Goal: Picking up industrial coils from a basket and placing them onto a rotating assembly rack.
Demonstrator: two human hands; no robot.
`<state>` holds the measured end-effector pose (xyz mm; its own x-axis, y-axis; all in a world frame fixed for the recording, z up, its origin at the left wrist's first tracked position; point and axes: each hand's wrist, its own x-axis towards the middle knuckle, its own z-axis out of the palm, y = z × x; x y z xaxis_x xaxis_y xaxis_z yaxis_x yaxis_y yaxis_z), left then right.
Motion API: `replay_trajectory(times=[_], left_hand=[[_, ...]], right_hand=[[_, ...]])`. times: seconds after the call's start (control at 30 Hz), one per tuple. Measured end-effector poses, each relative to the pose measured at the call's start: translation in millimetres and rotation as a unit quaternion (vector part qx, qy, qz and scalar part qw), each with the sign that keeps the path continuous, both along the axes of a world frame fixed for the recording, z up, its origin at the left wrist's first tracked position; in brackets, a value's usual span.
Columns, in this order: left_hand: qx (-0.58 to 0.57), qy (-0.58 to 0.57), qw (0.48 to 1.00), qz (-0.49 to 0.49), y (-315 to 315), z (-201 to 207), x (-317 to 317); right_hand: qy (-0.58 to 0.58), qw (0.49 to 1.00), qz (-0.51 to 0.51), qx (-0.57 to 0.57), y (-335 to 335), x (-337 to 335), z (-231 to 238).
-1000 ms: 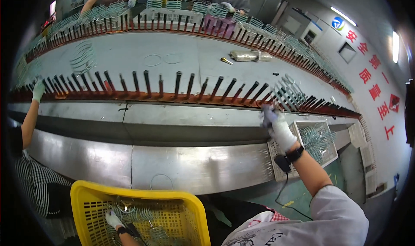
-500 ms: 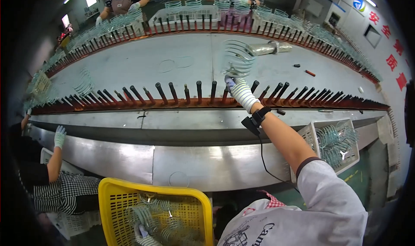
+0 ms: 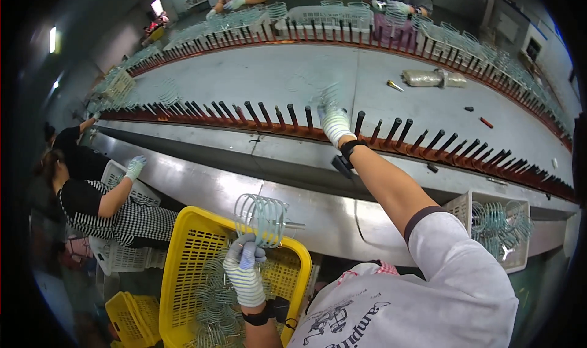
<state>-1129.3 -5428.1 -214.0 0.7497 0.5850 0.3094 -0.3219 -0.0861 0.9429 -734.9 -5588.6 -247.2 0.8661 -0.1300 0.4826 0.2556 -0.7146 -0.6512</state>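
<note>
My left hand (image 3: pixel 244 268), in a striped work glove, pinches a pale green wire coil (image 3: pixel 262 216) of several rings above the yellow basket (image 3: pixel 235 216). A metal rod sticks out to the right of this coil. In that basket lies a tangled heap of similar coils (image 3: pixel 214 299). My right hand (image 3: pixel 335 123), also gloved, reaches over the row of black-tipped pegs (image 3: pixel 293 117) along the near table edge. Another coil (image 3: pixel 330 94), smeared by motion, is at its closed fingers. How those fingers grip it is partly hidden.
On the grey table (image 3: pixel 275 73) lie a plastic-wrapped bundle (image 3: pixel 433 78), a small brass-coloured piece (image 3: pixel 395 86) and a red stick (image 3: pixel 486 122). A white crate (image 3: pixel 498 226) of coils stands at right. A co-worker (image 3: pixel 110 195) is at left; others work across the table.
My left hand has risen out of the yellow basket with a coil in it. My right hand has stayed by the pegs, its coil now blurred. The view has swung left.
</note>
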Motion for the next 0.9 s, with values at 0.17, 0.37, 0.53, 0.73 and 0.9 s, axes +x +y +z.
replay_trajectory(times=[0.17, 0.37, 0.53, 0.73, 0.9], left_hand=[[-0.023, 0.048, 0.998, 0.033, -53, -3, -26], [-0.046, 0.03, 0.998, 0.032, -87, 5, -50], [-0.113, 0.037, 0.992, -0.05, -131, 0, -35], [0.073, 0.125, 0.98, -0.136, -176, 2, -28], [0.31, 0.039, 0.924, -0.219, -208, 3, -29]], right_hand=[[0.064, 0.995, 0.061, 0.053, -4, -2, -17], [0.022, 0.82, 0.57, 0.044, -72, -145, -13], [0.189, 0.711, 0.664, 0.131, -131, -282, -46], [0.26, 0.771, 0.506, 0.286, -212, -328, -53], [0.297, 0.763, 0.476, 0.322, -272, -351, -62]])
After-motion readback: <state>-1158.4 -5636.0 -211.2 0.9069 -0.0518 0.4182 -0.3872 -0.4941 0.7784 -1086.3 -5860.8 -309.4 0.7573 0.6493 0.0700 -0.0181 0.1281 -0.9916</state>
